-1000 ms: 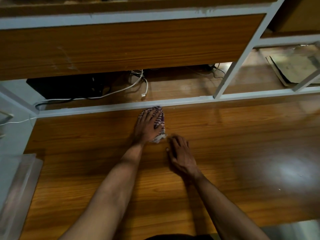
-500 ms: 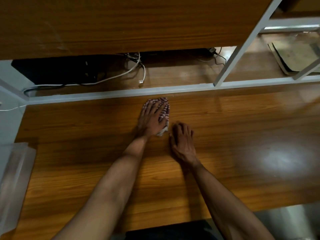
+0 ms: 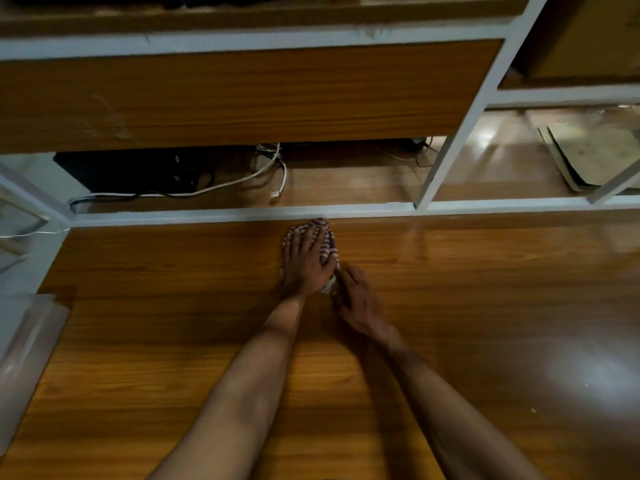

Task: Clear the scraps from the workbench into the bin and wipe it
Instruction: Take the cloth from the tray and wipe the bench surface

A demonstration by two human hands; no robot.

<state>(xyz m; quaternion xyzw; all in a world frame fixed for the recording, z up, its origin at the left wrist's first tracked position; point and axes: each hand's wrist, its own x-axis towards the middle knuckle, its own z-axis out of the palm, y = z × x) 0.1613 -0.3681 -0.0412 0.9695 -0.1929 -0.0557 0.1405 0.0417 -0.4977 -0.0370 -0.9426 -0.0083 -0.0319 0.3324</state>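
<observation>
My left hand (image 3: 306, 263) lies flat, fingers straight, pressing a purple-and-white striped cloth (image 3: 329, 242) onto the wooden workbench (image 3: 485, 306) close to its white back rail. My right hand (image 3: 356, 303) rests palm down on the bench just right of the cloth and nearer to me, its fingertips at the cloth's lower corner. Most of the cloth is hidden under my left hand. A tiny pale speck (image 3: 533, 410) lies on the bench at the right. The bin is a clear plastic container (image 3: 24, 358) at the left edge.
A white metal frame (image 3: 242, 213) borders the back of the bench. Behind it lie white and black cables (image 3: 242, 178) and a black device (image 3: 131, 171). A wooden panel (image 3: 242, 95) overhangs above. Flat cardboard (image 3: 595, 157) sits on the rear shelf at right.
Both hands and the cloth have stayed near the back rail, shifting only slightly on the bench. My head has tilted down and then back up, which moves the whole view.
</observation>
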